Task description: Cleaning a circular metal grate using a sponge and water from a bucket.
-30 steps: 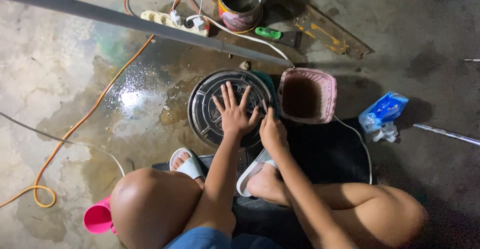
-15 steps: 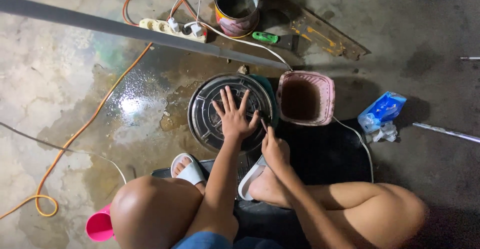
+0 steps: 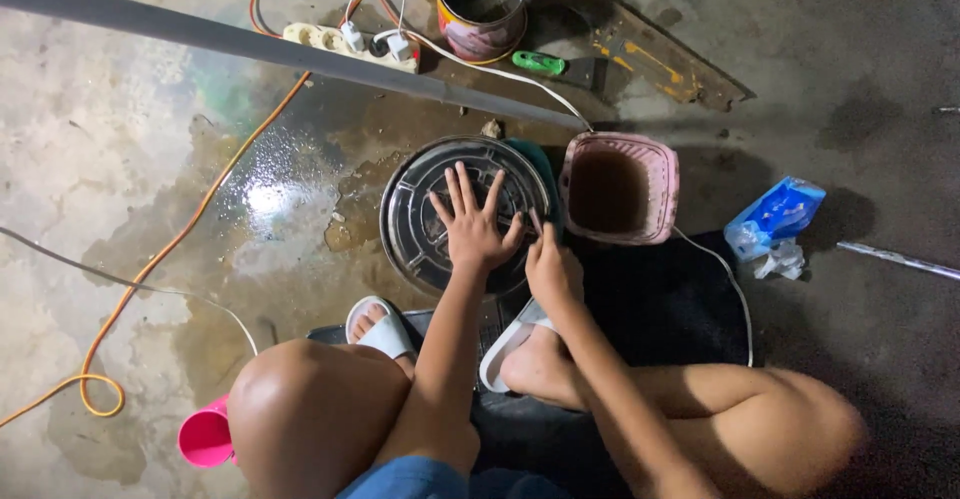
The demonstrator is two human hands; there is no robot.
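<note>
1. Left hand (image 3: 478,229) lies flat on the round metal lid (image 3: 440,214), fingers (image 3: 462,191) spread wide, palm down near the lid's middle. Open, gripping nothing.
2. Right hand (image 3: 552,269) sits at the lid's right edge, just beside the left hand. Fingers are curled with the tips at the rim; can't tell whether they pinch the rim or only press on it.
3. The lid is dark grey with concentric ridges and lies flat on the concrete floor (image 3: 130,159), right in front of the person's feet in white sandals (image 3: 385,331). A green edge (image 3: 540,164) shows under its upper right side.
4. Pink basket (image 3: 620,187), squarish with rounded corners, stands just right of the lid, touching or nearly so. Its inside is dark brownish; can't tell what it holds.
5. Paint can (image 3: 482,4) stands upright at top centre, well apart from the lid. It is open, with a dark interior, contents unclear.
6. Pink cup (image 3: 205,437) lies on its side at lower left beside the left knee.
7. Wet patch on the floor left of the lid, glare on it.
8. A power strip (image 3: 350,47) with plugs is partly behind a grey pipe (image 3: 200,44); an orange cable (image 3: 180,234) runs down to the left.
9. Blue plastic packet (image 3: 775,217) lies right of the basket, and a green-handled scraper (image 3: 555,64) near the can.
</note>
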